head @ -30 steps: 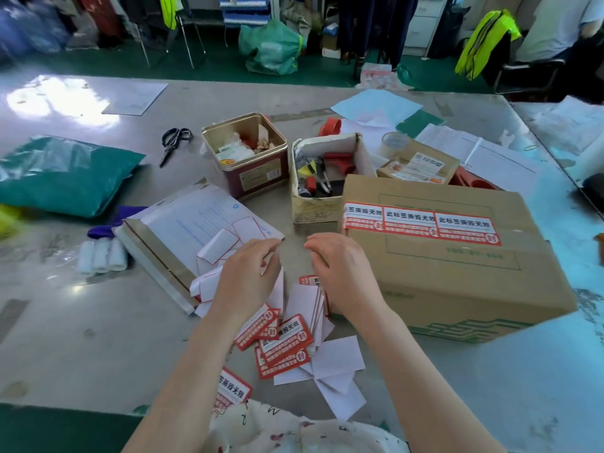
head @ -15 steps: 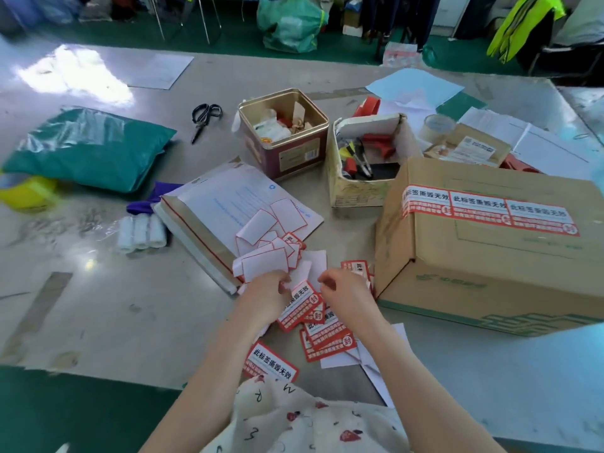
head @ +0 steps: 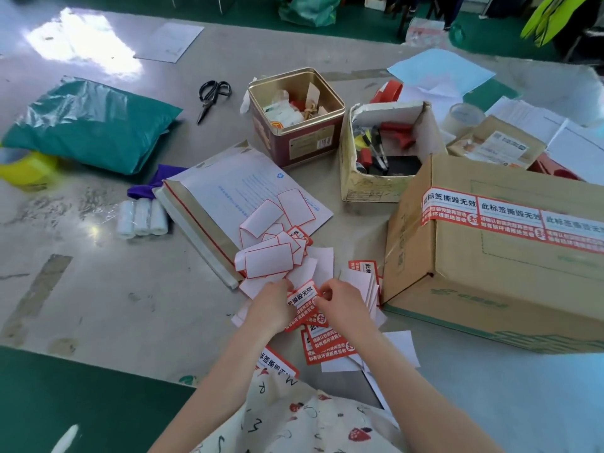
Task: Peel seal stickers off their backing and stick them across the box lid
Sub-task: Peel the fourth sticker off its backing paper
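The metal tin (head: 295, 125) holds small packets and paper scraps. The open carton (head: 376, 178) beside it holds pens and red-handled tools. The cardboard box (head: 490, 266) stands closed at the right, with three seal stickers (head: 510, 217) in a row across its lid. The left hand (head: 271, 308) and right hand (head: 341, 305) each pinch one edge of a single sticker (head: 302, 300), held between them just above the loose stickers (head: 327, 344) and peeled backings (head: 268, 259) on the table (head: 98, 289).

The seal stickers (head: 480, 212) on the cardboard box (head: 510, 289) read "此标签撕毁无效"; the sticker (head: 302, 297) held between both hands shows "撕毁无效".
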